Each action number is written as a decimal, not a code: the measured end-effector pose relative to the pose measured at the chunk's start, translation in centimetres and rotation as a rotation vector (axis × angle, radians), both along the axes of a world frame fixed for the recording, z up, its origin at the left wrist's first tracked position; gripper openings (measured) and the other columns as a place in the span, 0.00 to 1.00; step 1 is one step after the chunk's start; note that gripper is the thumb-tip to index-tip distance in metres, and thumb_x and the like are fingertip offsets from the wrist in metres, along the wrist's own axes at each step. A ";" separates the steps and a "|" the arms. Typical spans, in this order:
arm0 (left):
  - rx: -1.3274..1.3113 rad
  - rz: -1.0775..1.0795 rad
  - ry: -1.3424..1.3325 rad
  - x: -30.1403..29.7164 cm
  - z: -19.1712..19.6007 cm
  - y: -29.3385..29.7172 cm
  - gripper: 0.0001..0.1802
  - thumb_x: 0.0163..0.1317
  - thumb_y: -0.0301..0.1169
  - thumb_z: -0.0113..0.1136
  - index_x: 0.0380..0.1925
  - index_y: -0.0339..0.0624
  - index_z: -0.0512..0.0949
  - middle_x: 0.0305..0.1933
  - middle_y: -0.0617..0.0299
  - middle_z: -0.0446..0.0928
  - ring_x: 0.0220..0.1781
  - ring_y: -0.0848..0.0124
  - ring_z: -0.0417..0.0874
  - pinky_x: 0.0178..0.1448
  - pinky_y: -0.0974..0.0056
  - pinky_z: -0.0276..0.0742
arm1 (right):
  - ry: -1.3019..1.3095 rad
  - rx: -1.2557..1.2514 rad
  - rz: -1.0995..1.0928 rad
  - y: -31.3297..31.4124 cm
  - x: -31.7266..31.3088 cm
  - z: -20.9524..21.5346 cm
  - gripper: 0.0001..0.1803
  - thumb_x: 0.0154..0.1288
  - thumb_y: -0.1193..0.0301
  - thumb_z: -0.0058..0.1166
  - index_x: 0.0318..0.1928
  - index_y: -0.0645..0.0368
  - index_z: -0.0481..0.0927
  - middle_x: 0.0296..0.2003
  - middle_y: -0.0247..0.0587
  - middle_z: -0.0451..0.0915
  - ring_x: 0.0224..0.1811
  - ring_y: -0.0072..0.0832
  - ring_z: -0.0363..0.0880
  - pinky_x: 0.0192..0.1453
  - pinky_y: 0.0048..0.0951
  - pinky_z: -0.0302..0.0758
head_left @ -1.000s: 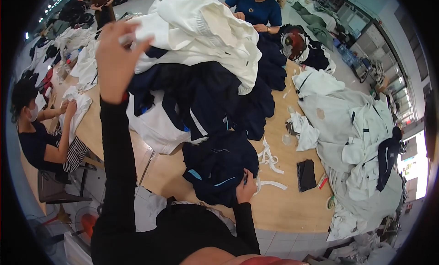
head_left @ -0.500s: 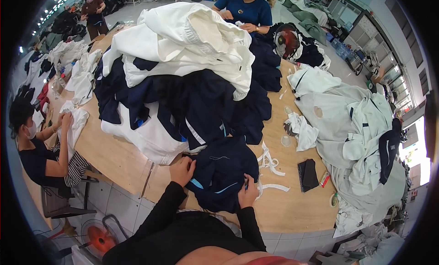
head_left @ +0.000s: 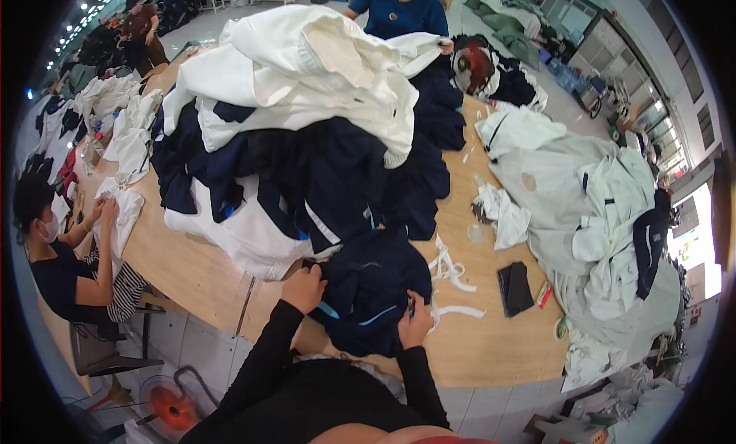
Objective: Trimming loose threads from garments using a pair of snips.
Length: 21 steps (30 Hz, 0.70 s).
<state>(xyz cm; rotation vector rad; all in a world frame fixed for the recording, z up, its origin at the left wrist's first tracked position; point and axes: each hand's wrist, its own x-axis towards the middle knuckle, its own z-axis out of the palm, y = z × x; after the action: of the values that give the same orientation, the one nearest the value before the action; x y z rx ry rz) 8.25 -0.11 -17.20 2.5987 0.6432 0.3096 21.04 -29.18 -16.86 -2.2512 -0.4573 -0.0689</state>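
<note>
A dark navy garment (head_left: 368, 279) with light blue trim lies bunched at the near edge of the wooden table. At its left side my left hand (head_left: 303, 287) is closed, with the cloth pinched between thumb and fingers. My right hand (head_left: 415, 321) grips the garment's right edge, fingers curled over the fabric. Just beyond it rises a heap of navy clothes (head_left: 345, 175), with a large white garment (head_left: 299, 68) on top. White cloth (head_left: 238, 229) sticks out under the heap's left side.
White strips (head_left: 452, 271), a black flat pouch (head_left: 514, 289) and a roll of tape (head_left: 562, 327) lie on the right. Pale garments (head_left: 583, 206) drape over the right side. One co-worker (head_left: 405, 14) stands across the table; another (head_left: 73, 252) sits at left. A floor fan (head_left: 170, 407) stands lower left.
Across the table, the co-worker has pulled part of the white garment out to the right. The far-left person has shifted posture. My hands keep nearly the same place on the navy garment.
</note>
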 end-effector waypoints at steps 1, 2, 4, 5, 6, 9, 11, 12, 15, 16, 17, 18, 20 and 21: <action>0.091 -0.037 0.241 1.2 5.1 -2.0 0.20 0.71 0.49 0.70 0.39 0.41 0.85 0.33 0.43 0.86 0.40 0.43 0.91 0.40 0.45 0.86 | 0.012 -0.027 -0.026 -0.8 0.2 0.2 0.24 0.67 0.84 0.59 0.62 0.54 0.85 0.46 0.51 0.92 0.47 0.49 0.92 0.50 0.43 0.85; 0.095 -0.036 0.240 1.3 7.4 -3.0 0.20 0.71 0.49 0.70 0.39 0.41 0.85 0.33 0.43 0.86 0.40 0.43 0.91 0.40 0.45 0.86 | 0.010 -0.022 -0.026 -0.6 0.2 0.3 0.24 0.67 0.84 0.59 0.62 0.54 0.85 0.46 0.51 0.92 0.47 0.49 0.92 0.50 0.43 0.85; -0.019 -0.452 0.474 2.3 10.3 -4.5 0.27 0.74 0.56 0.65 0.39 0.40 0.88 0.34 0.44 0.88 0.40 0.42 0.92 0.40 0.43 0.86 | -0.030 0.085 0.006 -0.4 0.4 -0.1 0.23 0.67 0.84 0.59 0.61 0.54 0.85 0.46 0.51 0.92 0.47 0.49 0.92 0.50 0.43 0.85; -0.136 -0.660 0.440 3.0 11.6 -6.0 0.30 0.75 0.59 0.63 0.38 0.40 0.89 0.34 0.45 0.89 0.39 0.43 0.92 0.41 0.43 0.86 | -0.038 0.090 0.007 -0.5 0.6 -0.2 0.23 0.67 0.84 0.59 0.61 0.54 0.85 0.46 0.51 0.92 0.47 0.49 0.92 0.50 0.43 0.85; -0.253 -0.869 0.400 3.9 13.0 -7.9 0.33 0.76 0.61 0.60 0.37 0.40 0.90 0.33 0.47 0.89 0.39 0.43 0.92 0.41 0.43 0.86 | -0.041 0.075 0.009 -0.6 0.7 -0.3 0.24 0.67 0.84 0.59 0.61 0.54 0.85 0.47 0.51 0.92 0.47 0.49 0.92 0.50 0.43 0.85; -1.052 -1.454 0.205 4.6 15.6 -14.7 0.26 0.90 0.46 0.44 0.55 0.33 0.82 0.53 0.44 0.84 0.60 0.48 0.85 0.66 0.52 0.80 | -0.036 0.069 0.017 -1.0 0.2 -1.3 0.24 0.67 0.85 0.59 0.62 0.54 0.85 0.47 0.51 0.92 0.47 0.49 0.93 0.51 0.42 0.85; -1.523 -1.784 0.375 5.2 18.5 -18.8 0.29 0.91 0.48 0.42 0.65 0.31 0.76 0.60 0.46 0.82 0.65 0.56 0.83 0.73 0.54 0.75 | -0.027 0.060 -0.003 -1.2 0.2 -1.3 0.24 0.67 0.85 0.59 0.62 0.55 0.85 0.48 0.51 0.92 0.48 0.49 0.93 0.52 0.42 0.85; -1.532 -1.776 0.371 5.1 18.5 -19.2 0.29 0.91 0.48 0.42 0.65 0.31 0.76 0.60 0.46 0.82 0.65 0.56 0.83 0.73 0.54 0.75 | -0.020 0.056 0.002 -1.2 0.0 -1.1 0.24 0.67 0.85 0.59 0.62 0.55 0.85 0.48 0.51 0.92 0.48 0.49 0.93 0.52 0.42 0.85; -1.546 -1.788 0.327 4.9 18.2 -20.6 0.28 0.90 0.50 0.44 0.61 0.31 0.77 0.55 0.50 0.81 0.60 0.59 0.81 0.68 0.56 0.75 | 0.030 -0.019 0.006 -0.9 0.1 -0.6 0.25 0.67 0.85 0.59 0.63 0.55 0.85 0.48 0.51 0.92 0.49 0.49 0.93 0.52 0.42 0.85; -1.548 -1.792 0.311 4.9 18.1 -21.0 0.29 0.90 0.50 0.45 0.60 0.31 0.77 0.53 0.51 0.80 0.59 0.60 0.81 0.67 0.56 0.75 | 0.024 0.032 0.010 -0.6 -0.2 -0.8 0.25 0.67 0.85 0.59 0.63 0.55 0.84 0.48 0.51 0.92 0.49 0.50 0.93 0.52 0.42 0.85; -1.549 -1.800 0.298 5.0 17.9 -21.5 0.29 0.89 0.50 0.45 0.59 0.31 0.77 0.52 0.53 0.80 0.57 0.61 0.80 0.65 0.57 0.75 | 0.016 0.085 0.008 -0.5 -0.3 -0.9 0.26 0.67 0.85 0.59 0.64 0.54 0.84 0.49 0.51 0.92 0.50 0.50 0.92 0.52 0.42 0.85; -1.552 -1.806 0.284 5.0 17.7 -21.8 0.29 0.89 0.51 0.46 0.57 0.31 0.77 0.50 0.54 0.80 0.56 0.62 0.80 0.63 0.57 0.75 | 0.015 0.083 0.012 -0.7 -0.2 -0.9 0.26 0.67 0.85 0.59 0.64 0.54 0.84 0.49 0.51 0.92 0.50 0.50 0.92 0.52 0.42 0.85; -1.560 -1.815 0.262 4.9 17.4 -22.3 0.29 0.88 0.52 0.48 0.55 0.31 0.78 0.47 0.57 0.79 0.52 0.64 0.79 0.60 0.59 0.75 | 0.037 0.035 -0.010 -0.9 -0.2 -1.1 0.27 0.67 0.85 0.58 0.64 0.54 0.84 0.50 0.52 0.91 0.51 0.50 0.92 0.53 0.43 0.85; -1.566 -1.819 0.253 4.8 17.2 -22.5 0.29 0.88 0.52 0.49 0.53 0.31 0.78 0.45 0.58 0.78 0.51 0.65 0.79 0.58 0.59 0.75 | 0.040 0.035 -0.010 -0.8 0.0 -1.2 0.27 0.67 0.85 0.58 0.64 0.54 0.84 0.50 0.52 0.91 0.51 0.50 0.92 0.53 0.43 0.85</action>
<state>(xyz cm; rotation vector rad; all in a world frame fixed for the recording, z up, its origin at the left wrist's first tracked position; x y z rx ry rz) 13.09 -22.56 -0.03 0.8343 -1.0888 -0.7771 21.08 -30.03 -18.06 -2.2164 -0.4206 -0.0366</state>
